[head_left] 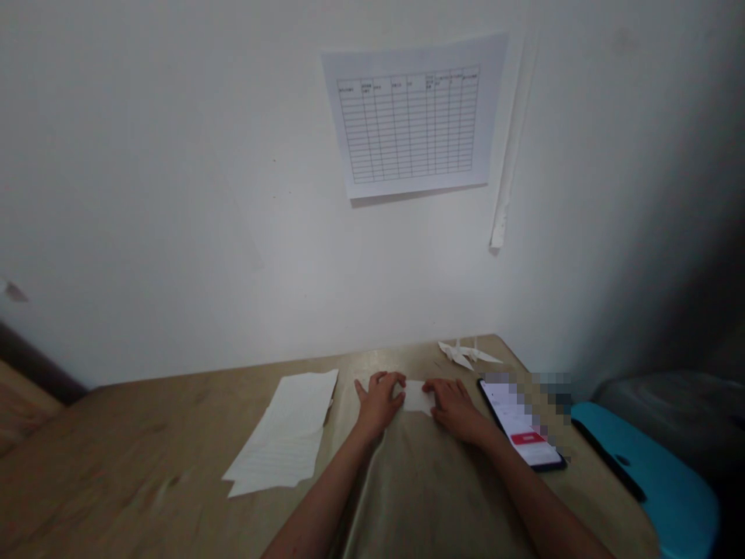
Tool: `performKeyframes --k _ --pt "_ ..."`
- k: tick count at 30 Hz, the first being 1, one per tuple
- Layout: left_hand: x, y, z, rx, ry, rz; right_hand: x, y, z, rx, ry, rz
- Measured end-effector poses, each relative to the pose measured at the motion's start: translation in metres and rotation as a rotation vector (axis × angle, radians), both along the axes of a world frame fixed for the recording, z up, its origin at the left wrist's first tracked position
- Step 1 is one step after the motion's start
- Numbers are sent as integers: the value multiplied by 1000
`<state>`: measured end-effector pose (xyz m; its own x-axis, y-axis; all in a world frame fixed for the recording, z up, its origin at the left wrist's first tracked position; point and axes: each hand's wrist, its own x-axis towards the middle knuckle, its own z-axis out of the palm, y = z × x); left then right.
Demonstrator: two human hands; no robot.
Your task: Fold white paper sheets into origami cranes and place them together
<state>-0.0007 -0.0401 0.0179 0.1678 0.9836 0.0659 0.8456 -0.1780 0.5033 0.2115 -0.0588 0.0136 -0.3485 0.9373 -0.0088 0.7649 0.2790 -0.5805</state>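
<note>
A small piece of white paper [417,397] lies on the wooden table [145,466], folded or creased as far as I can tell. My left hand [379,402] grips its left end, and my right hand [454,409] holds its right end, with the fingers of both hands on top of it. Most of the paper's ends are hidden under my fingers. Just beyond my right hand stand white origami cranes [469,354], apart from both hands.
Left of my hands lies a stack of white lined paper [282,435]. A smartphone [518,423] with a lit screen sits right of my right hand. A blue object [646,466] stands past the table's right edge. A printed grid chart [407,116] hangs on the wall.
</note>
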Motion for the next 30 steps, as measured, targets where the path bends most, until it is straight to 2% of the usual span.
performKeyframes --k 6,14,23,30 --pt "1 -4 1 42 38 -19 0 1 -2 12 -13 -5" --pt "20 -15 -2 108 111 -3 0 0 -5 25 2 -8" --pt "23 -11 1 13 125 37 0 -1 1 3 -3 -6" --pt "18 -5 0 10 131 46 1 0 -1 5 -1 -6"
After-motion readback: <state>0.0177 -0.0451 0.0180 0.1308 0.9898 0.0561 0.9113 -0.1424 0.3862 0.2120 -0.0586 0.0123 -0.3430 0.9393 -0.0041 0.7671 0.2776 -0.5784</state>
